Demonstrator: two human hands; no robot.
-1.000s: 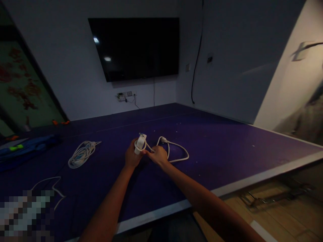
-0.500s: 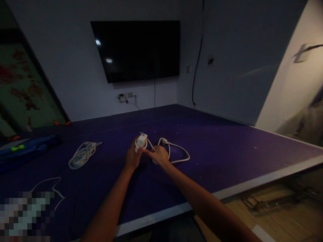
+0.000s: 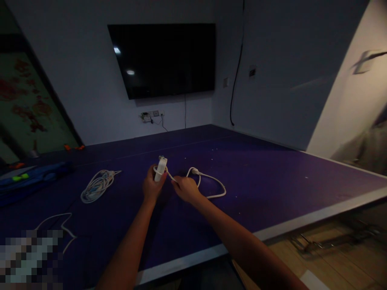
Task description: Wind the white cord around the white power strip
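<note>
Cord (image 3: pixel 171 177) seemingly being wound around white power block (image 3: pixel 161 170).
Right of the coiled cable (image 3: pixel 98 186): left hand (image 3: pixel 151 187), fingers clamped on block; right hand (image 3: pixel 186 188), fingers pinching cord. Next turn would need tension.

Tilted above the purple counter (image 3: pixel 269 189): slim white block (image 3: pixel 161 166), wrapped in white cord (image 3: pixel 225 191), with slack looped loosely to the right.
</note>
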